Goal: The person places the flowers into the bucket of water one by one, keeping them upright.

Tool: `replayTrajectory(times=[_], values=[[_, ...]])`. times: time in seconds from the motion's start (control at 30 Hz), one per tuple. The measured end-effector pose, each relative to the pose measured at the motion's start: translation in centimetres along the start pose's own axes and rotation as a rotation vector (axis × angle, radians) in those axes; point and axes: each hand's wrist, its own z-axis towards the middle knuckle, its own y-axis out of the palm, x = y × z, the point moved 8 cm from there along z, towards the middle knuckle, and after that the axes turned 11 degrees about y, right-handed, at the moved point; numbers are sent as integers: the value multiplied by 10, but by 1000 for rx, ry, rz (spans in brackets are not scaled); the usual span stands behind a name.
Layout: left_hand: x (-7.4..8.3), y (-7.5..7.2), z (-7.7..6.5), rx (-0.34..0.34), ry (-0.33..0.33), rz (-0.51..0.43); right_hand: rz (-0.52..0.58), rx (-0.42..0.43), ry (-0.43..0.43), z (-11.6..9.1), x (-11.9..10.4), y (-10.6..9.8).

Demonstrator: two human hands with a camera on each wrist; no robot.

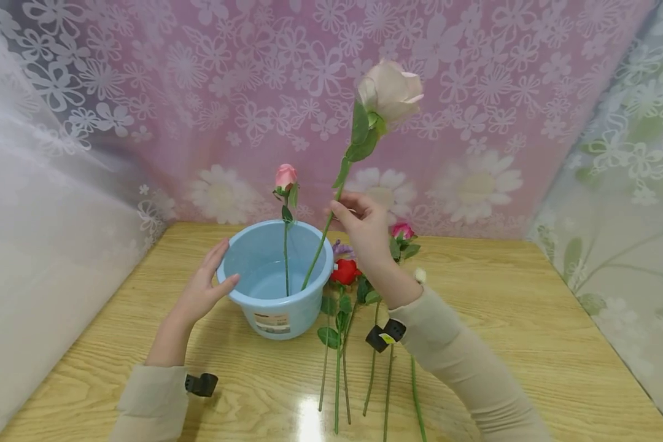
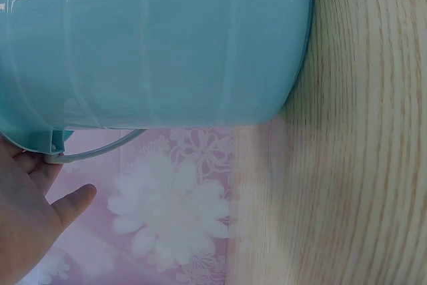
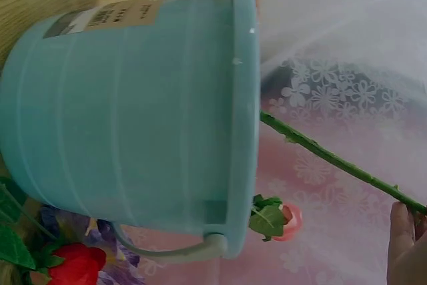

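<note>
Pale rose [image 1: 389,93], in R hand [image 1: 366,228], btm hidden by bucket [image 1: 305,314]

The left hand [image 1: 207,282] and right hand [image 1: 364,227] are bare. The left sleeve [image 1: 149,402] and right sleeve [image 1: 469,362] are long, plain and beige, each with a broad cuff; transverse creases mark the right. The left wrist camera [image 1: 201,385] and right wrist camera [image 1: 379,337] have compact black housings with rounded ends. The right housing bears a yellow-green label [image 1: 387,338].
</note>
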Motion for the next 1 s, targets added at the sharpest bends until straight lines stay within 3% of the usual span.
replayTrajectory(times=[0.13,0.27,0.57,0.83,1.0], values=[[17,-1,0,8,5,-14,-40,13,23,0,11,2],[20,-2,0,15,9,-16,-65,2,31,1,20,5],[21,-3,1,26,24,-19,-181,-20,68,5,41,11],[22,-2,1,29,23,-21,-299,-15,34,4,51,15],[11,-1,1,31,31,-30,-356,-22,39,5,55,16]])
